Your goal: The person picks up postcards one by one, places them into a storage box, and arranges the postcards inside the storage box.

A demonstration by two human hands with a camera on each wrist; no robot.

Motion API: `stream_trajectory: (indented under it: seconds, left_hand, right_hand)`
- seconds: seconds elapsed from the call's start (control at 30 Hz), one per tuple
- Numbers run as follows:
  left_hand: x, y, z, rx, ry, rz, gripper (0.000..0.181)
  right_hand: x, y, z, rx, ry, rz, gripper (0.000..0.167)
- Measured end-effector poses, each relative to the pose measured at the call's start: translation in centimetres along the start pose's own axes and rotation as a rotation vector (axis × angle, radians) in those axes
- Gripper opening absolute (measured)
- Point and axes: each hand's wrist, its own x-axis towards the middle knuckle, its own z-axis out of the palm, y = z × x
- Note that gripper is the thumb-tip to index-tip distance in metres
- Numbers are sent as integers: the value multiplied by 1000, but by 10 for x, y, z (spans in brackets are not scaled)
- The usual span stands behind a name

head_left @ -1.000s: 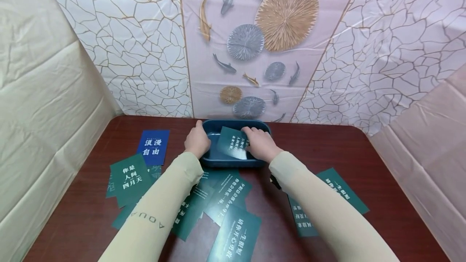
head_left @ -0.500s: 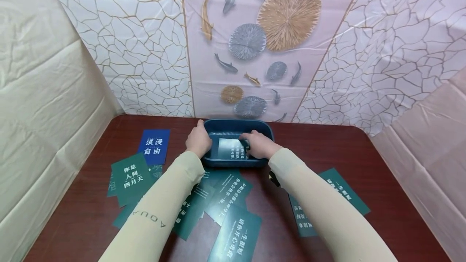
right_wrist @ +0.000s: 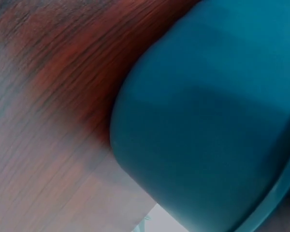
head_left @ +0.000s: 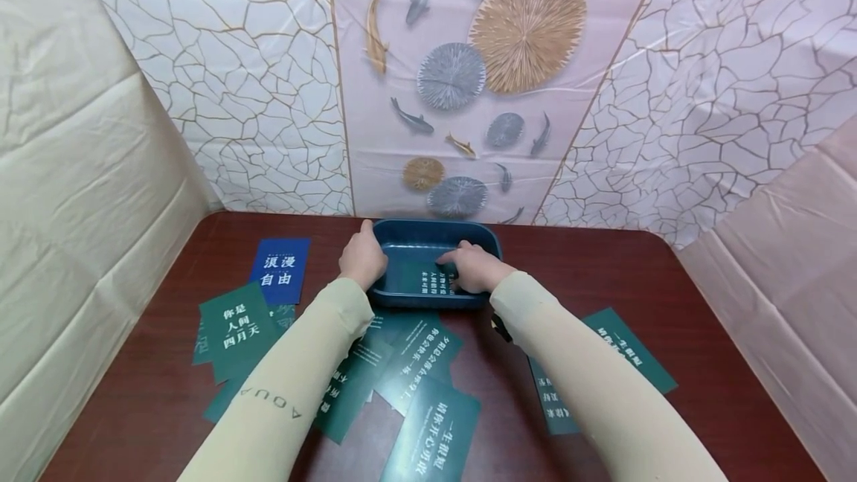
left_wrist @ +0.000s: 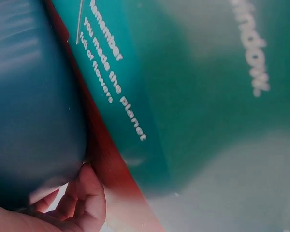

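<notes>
A dark blue rectangular tray (head_left: pixel 402 300) with raised walls stands at the table's back edge. My left hand (head_left: pixel 362 257) grips its left end; in the left wrist view the curled fingers (left_wrist: pixel 91 193) lie against the tray's outer wall. My right hand (head_left: pixel 474 268) is inside the tray at its right side, with the index finger stretched to the left. Beneath it a dark green card (head_left: pixel 416 278) with white characters lies on the tray bottom, its right part hidden by the hand. The right wrist view shows mostly the tray's outer wall (right_wrist: pixel 198 125).
Several green cards (head_left: pixel 438 430) lie overlapped in front of the tray. More green cards (head_left: pixel 234 352) and a blue card (head_left: pixel 280 270) lie at the left. Another green card (head_left: pixel 629 348) is at the right, partly under the sleeve. A patterned cloth (head_left: pixel 455 132) hangs behind the table.
The green card has gone from tilted in my right hand to lying down in the tray. My right hand has lowered slightly with it. The left hand stays on the tray's left end.
</notes>
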Motion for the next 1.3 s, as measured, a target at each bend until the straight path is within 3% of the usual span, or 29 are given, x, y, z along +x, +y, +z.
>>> stream_trajectory:
  seconds: [0.47, 0.57, 0.67, 0.83, 0.97, 1.1, 1.3]
  left_hand:
    - [3, -4, 3, 22, -20, -8, 67]
    - [3, -7, 2, 20, -26, -15, 66]
    - [2, -8, 2, 27, -27, -20, 66]
    - [0, -5, 0, 21, -10, -13, 65]
    - [-1, -3, -2, 23, -1, -16, 64]
    - [-1, -1, 0, 27, -7, -16, 66]
    - [3, 0, 2, 26, -14, -11, 66]
  right_hand:
    - [3, -2, 8, 76, -5, -35, 49]
    - [1, -3, 8, 120, 51, -43, 46]
    - [-8, 2, 4, 197, 164, -55, 44]
    - [-40, 22, -9, 298, 377, -64, 43]
    - [-75, 49, -13, 337, 478, -55, 42]
    - [-113, 81, -8, 357, 489, -1, 45]
    - [-167, 122, 10, 361, 403, 161, 56]
